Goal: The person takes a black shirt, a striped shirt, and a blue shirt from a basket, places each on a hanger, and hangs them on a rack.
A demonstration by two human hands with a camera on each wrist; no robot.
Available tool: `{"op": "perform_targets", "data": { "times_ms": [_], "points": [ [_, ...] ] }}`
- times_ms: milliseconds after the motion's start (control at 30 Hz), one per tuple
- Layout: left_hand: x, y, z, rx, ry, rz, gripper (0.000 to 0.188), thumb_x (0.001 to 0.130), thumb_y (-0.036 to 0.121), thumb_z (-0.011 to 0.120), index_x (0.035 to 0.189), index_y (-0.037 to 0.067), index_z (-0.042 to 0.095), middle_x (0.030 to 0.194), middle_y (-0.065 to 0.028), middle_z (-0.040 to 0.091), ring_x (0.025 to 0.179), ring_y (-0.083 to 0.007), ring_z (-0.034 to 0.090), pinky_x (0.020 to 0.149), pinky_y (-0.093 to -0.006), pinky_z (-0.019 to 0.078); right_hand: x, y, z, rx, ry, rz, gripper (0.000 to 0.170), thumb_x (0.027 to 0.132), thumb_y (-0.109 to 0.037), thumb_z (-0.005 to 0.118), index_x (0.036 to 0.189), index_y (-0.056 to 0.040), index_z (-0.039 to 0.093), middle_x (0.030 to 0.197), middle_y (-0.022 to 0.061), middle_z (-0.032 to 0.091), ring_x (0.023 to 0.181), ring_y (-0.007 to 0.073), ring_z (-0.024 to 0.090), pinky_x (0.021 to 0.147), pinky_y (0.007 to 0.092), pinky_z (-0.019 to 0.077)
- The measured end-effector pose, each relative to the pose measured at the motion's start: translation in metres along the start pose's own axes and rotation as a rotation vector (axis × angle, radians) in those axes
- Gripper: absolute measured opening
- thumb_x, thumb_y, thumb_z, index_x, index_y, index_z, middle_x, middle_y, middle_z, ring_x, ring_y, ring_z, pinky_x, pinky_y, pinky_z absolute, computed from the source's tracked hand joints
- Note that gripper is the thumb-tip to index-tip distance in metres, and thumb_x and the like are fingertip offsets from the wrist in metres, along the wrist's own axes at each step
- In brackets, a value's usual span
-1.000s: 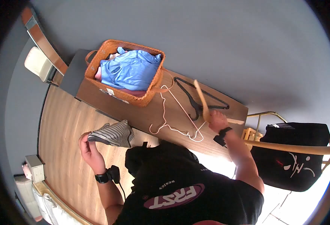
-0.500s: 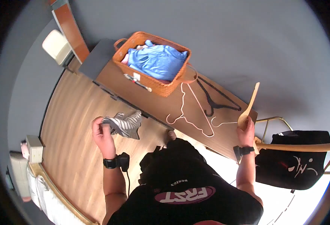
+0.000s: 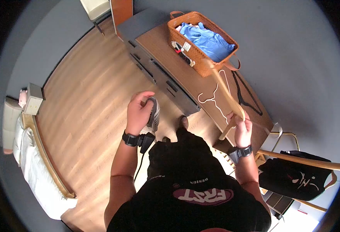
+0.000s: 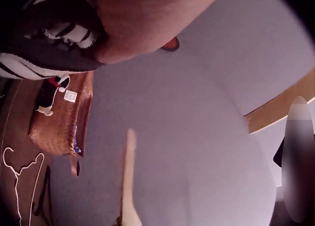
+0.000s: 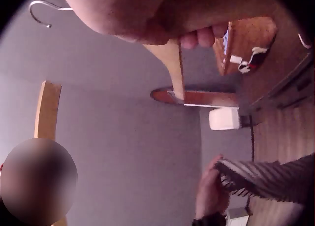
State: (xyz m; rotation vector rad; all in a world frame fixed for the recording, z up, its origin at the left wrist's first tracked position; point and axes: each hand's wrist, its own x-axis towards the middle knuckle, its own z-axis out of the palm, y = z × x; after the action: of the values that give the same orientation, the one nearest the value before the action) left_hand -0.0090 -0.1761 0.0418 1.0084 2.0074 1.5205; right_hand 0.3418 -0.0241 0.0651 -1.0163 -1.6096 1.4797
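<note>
My left hand [image 3: 139, 112] grips a grey-and-white striped garment [image 3: 153, 116], its fingers curled at the cloth's upper edge. In the left wrist view the dark-and-white stripes [image 4: 74, 34] bunch close against that hand. A wooden clothes hanger [image 3: 228, 91] is held by its middle in my right hand [image 3: 242, 133], tilted over the cabinet top. Its metal hook [image 5: 40, 20] sticks out past the hand in the right wrist view. From there the striped garment [image 5: 268, 177] hangs from the left hand, apart from the hanger.
A woven basket [image 3: 201, 69] with blue clothing [image 3: 210, 42] stands on the brown cabinet [image 3: 154, 42]. Beside it lie a white hanger [image 3: 215, 94] and a black hanger [image 3: 251, 104]. At right a black garment [image 3: 289, 174] hangs on a wooden rail [image 3: 313, 163]. A bed [image 3: 38, 166] is at left.
My right hand has lifted the wooden hanger off the cabinet top and brought it nearer my body. The left hand has kept the striped garment and come inward. The head view has turned.
</note>
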Motion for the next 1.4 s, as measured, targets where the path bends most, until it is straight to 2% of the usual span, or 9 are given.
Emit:
{"op": "perform_targets", "data": {
  "times_ms": [200, 367, 533, 633, 667, 767, 900, 1067, 1400],
  "points": [
    [-0.033, 0.016, -0.003, 0.041, -0.037, 0.078, 0.018, 0.088, 0.005, 0.066, 0.106, 0.006, 0.070, 0.098, -0.0077, 0.065, 0.067, -0.0163, 0.061, 0.063, -0.0283, 0.0498, -0.015, -0.037, 0.070, 0.225, -0.083, -0.105, 0.025, 0.100, -0.012, 0.060, 0.122, -0.0015, 0.061, 0.109, 0.0069, 0.067, 0.099, 0.0160, 0.062, 0.094, 0.0335, 0.0470],
    [-0.063, 0.030, 0.004, -0.102, 0.058, 0.071, 0.014, 0.088, 0.005, 0.066, 0.102, 0.006, 0.069, 0.096, -0.0066, 0.063, 0.068, -0.0156, 0.062, 0.062, -0.0286, 0.0503, -0.021, -0.003, 0.119, 0.126, -0.273, -0.062, 0.057, 0.087, 0.001, 0.074, 0.139, -0.0066, 0.052, 0.105, 0.0015, 0.059, 0.084, 0.0102, 0.061, 0.068, 0.0214, 0.0533],
    [-0.078, 0.045, -0.002, -0.144, -0.002, 0.147, 0.019, 0.085, 0.001, 0.067, 0.104, 0.004, 0.066, 0.097, -0.0062, 0.061, 0.076, -0.0157, 0.063, 0.068, -0.0269, 0.0522, -0.024, 0.010, 0.180, -0.133, -0.418, -0.222, 0.064, 0.083, -0.005, 0.077, 0.141, -0.0043, 0.050, 0.100, 0.0052, 0.057, 0.085, 0.0143, 0.059, 0.075, 0.0294, 0.0529],
    [-0.088, 0.054, -0.011, -0.071, -0.026, 0.161, 0.019, 0.084, 0.000, 0.067, 0.102, 0.004, 0.066, 0.097, -0.0068, 0.060, 0.082, -0.0162, 0.064, 0.070, -0.0274, 0.0528, -0.023, 0.030, 0.176, -0.137, -0.356, -0.094, 0.058, 0.084, -0.004, 0.071, 0.139, -0.0034, 0.052, 0.105, 0.0098, 0.060, 0.091, 0.0169, 0.061, 0.081, 0.0316, 0.0517],
    [-0.090, 0.055, -0.014, -0.039, -0.035, 0.159, 0.019, 0.083, 0.000, 0.067, 0.102, 0.004, 0.066, 0.097, -0.0076, 0.060, 0.083, -0.0172, 0.065, 0.070, -0.0280, 0.0528, -0.020, 0.035, 0.173, -0.166, -0.348, -0.149, 0.057, 0.081, 0.000, 0.066, 0.136, -0.0029, 0.054, 0.113, 0.0155, 0.063, 0.099, 0.0241, 0.064, 0.085, 0.0344, 0.0525],
    [-0.090, 0.059, -0.018, 0.082, 0.005, 0.222, 0.021, 0.081, -0.001, 0.067, 0.101, 0.004, 0.067, 0.099, -0.0100, 0.061, 0.084, -0.0219, 0.065, 0.071, -0.0306, 0.0528, -0.006, 0.022, 0.165, -0.548, -0.317, -0.410, 0.056, 0.081, 0.006, 0.064, 0.136, -0.0012, 0.053, 0.109, 0.0130, 0.063, 0.095, 0.0219, 0.065, 0.085, 0.0322, 0.0527],
    [-0.085, 0.066, -0.010, 0.101, 0.182, 0.414, 0.026, 0.077, -0.003, 0.066, 0.102, 0.005, 0.068, 0.101, -0.0118, 0.063, 0.086, -0.0283, 0.064, 0.073, -0.0340, 0.0525, 0.015, 0.048, 0.147, -0.595, -0.270, -0.303, 0.066, 0.072, 0.004, 0.070, 0.136, -0.0025, 0.053, 0.122, 0.0214, 0.061, 0.116, 0.0409, 0.059, 0.102, 0.0432, 0.0471],
    [-0.076, 0.045, -0.018, 0.333, 0.381, 0.320, 0.026, 0.078, -0.001, 0.065, 0.104, 0.004, 0.068, 0.104, -0.0143, 0.064, 0.090, -0.0335, 0.064, 0.076, -0.0371, 0.0537, 0.024, 0.045, 0.109, -0.233, -0.252, 0.078, 0.068, 0.076, 0.005, 0.071, 0.141, -0.0009, 0.050, 0.102, 0.0067, 0.063, 0.090, 0.0129, 0.060, 0.076, 0.0272, 0.0523],
    [-0.086, -0.004, -0.003, -0.069, 0.030, 0.070, 0.025, 0.088, -0.006, 0.058, 0.109, 0.002, 0.068, 0.106, -0.0107, 0.065, 0.092, -0.0217, 0.067, 0.078, -0.0304, 0.0540, 0.005, 0.031, 0.102, -0.243, -0.298, 0.020, 0.066, 0.075, -0.001, 0.073, 0.138, -0.0031, 0.053, 0.099, 0.0061, 0.062, 0.090, 0.0171, 0.061, 0.081, 0.0303, 0.0509]
  ]
}}
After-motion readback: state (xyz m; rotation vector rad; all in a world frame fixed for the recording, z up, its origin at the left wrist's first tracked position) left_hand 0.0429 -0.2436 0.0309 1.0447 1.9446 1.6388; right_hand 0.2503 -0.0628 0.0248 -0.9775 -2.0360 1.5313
